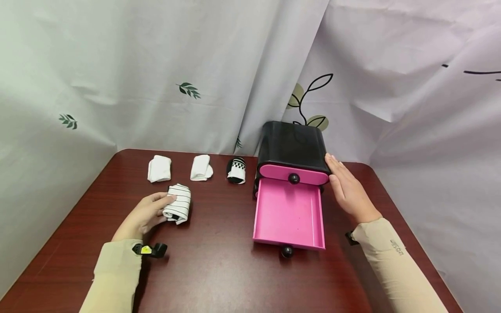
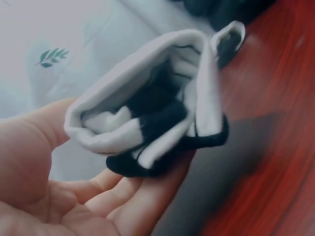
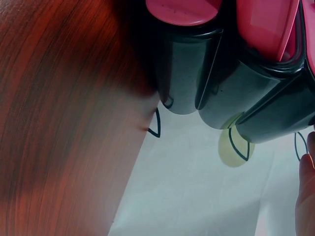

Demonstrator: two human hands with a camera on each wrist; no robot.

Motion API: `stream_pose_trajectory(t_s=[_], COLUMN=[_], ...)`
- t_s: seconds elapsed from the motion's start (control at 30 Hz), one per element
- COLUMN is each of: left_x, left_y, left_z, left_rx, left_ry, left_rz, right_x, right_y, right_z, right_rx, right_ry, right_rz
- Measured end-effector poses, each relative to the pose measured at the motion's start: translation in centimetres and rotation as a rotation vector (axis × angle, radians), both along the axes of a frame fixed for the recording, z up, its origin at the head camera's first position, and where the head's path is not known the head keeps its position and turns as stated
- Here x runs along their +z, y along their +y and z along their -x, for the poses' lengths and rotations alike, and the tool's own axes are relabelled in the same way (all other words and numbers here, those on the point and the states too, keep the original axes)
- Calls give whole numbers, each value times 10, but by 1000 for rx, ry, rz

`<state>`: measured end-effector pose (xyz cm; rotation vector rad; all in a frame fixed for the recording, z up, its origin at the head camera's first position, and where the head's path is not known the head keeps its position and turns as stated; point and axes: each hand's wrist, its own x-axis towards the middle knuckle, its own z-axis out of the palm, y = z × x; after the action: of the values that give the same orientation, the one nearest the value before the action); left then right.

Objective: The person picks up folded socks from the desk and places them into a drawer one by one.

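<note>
My left hand (image 1: pixel 146 214) holds a folded pair of white socks (image 1: pixel 181 201) with thin dark stripes over the left part of the table, thumb on one side and fingers beneath. The left wrist view looks into the sock bundle's folded cuff (image 2: pixel 209 93), with black patches inside. On the right stands a black drawer unit (image 1: pixel 293 141) with pink fronts and round black knobs. One pink drawer (image 1: pixel 289 213) below the top one is pulled out, its floor bare. My right hand (image 1: pixel 350 193) rests straight-fingered against the unit's right side; only its fingers (image 3: pixel 306 191) show in the right wrist view.
Along the back of the table lie a folded white sock bundle (image 1: pixel 159 168), a second white one (image 1: pixel 201 168) and a black-and-white checkered one (image 1: pixel 236 170). A pale curtain (image 1: pixel 156 87) with leaf prints hangs behind the dark red wooden table (image 1: pixel 219 269).
</note>
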<state>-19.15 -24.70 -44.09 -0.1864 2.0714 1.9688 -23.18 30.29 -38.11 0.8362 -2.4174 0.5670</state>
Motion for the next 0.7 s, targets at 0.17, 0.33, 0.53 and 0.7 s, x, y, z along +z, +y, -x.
stream_pose_trajectory(t_s=[0.17, 0.33, 0.53, 0.7], left_x=[-6, -3, 7, 16], left_y=[18, 40, 68, 94], left_z=[4, 3, -1, -6], left_rx=[-10, -30, -4, -14], left_ry=[-3, 22, 46, 67], left_rz=[-142, -184, -180, -174], right_x=[0, 0, 1, 1], right_y=[0, 1, 0, 0], right_z=[0, 0, 0, -1], right_rx=[10, 14, 13, 10], right_ry=[3, 7, 0, -1], right_rz=[8, 10, 8, 7])
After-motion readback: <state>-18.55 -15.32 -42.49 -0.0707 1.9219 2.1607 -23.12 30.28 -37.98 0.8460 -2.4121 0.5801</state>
